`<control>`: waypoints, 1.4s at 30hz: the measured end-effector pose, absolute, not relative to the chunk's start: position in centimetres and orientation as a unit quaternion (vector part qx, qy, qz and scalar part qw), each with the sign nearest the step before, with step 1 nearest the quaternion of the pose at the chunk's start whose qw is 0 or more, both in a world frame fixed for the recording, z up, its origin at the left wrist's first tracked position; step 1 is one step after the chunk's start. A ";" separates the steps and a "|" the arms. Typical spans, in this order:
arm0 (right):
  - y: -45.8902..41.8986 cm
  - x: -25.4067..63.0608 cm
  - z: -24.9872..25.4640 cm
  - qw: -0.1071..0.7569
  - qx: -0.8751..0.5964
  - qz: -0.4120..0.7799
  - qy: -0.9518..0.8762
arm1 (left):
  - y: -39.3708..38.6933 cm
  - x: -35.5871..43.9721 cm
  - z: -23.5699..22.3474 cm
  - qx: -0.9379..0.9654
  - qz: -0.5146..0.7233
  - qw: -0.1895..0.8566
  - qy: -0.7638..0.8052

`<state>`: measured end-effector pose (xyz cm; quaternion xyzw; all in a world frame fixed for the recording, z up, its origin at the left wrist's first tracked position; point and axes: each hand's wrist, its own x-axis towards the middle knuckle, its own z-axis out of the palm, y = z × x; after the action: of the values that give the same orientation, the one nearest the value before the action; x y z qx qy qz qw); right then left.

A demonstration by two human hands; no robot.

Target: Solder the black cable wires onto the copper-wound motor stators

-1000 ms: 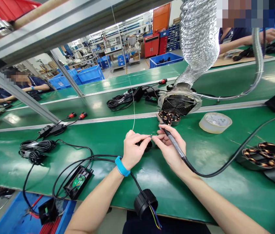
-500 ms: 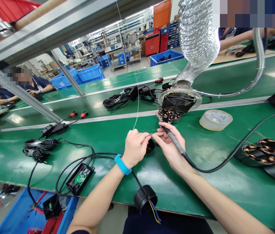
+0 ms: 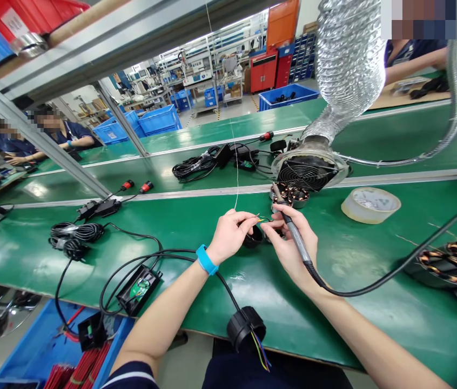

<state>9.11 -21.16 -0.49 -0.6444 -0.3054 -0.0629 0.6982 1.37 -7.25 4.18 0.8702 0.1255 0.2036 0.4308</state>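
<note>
Clasping a slim, rod-shaped soldering iron (image 3: 298, 240): bare right fingers (image 3: 292, 212).

Pale floor (image 3: 204, 118) behind, hazard-striped in places. Farther back: red cabinet (image 3: 263, 73), orange panel (image 3: 282, 22) just above, rack of blue bins (image 3: 303, 56) to the right. Nearer: green benchtops (image 3: 186, 220), glossy with reflected light.
</note>
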 end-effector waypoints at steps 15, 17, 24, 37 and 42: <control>-21.1 8.0 1.1 0.620 -0.614 -0.197 -0.447 | -7.4 1.8 4.7 0.948 0.190 0.253 0.034; -21.0 8.4 0.9 0.631 -0.614 -0.185 -0.436 | -7.4 1.8 4.8 0.949 0.181 0.258 0.029; -21.1 10.2 0.6 0.664 -0.610 -0.134 -0.411 | -6.8 1.8 5.8 0.948 0.129 0.287 0.047; -21.4 10.8 0.6 0.640 -0.637 -0.143 -0.405 | -5.4 2.6 6.0 0.931 0.108 0.348 0.029; -21.4 11.1 0.7 0.631 -0.651 -0.135 -0.401 | -4.6 3.5 5.4 0.926 0.113 0.361 0.024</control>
<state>11.11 -21.37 0.65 -0.6506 -0.4009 -0.1348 0.6308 3.54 -4.60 5.39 0.9256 0.0242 0.1125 0.3607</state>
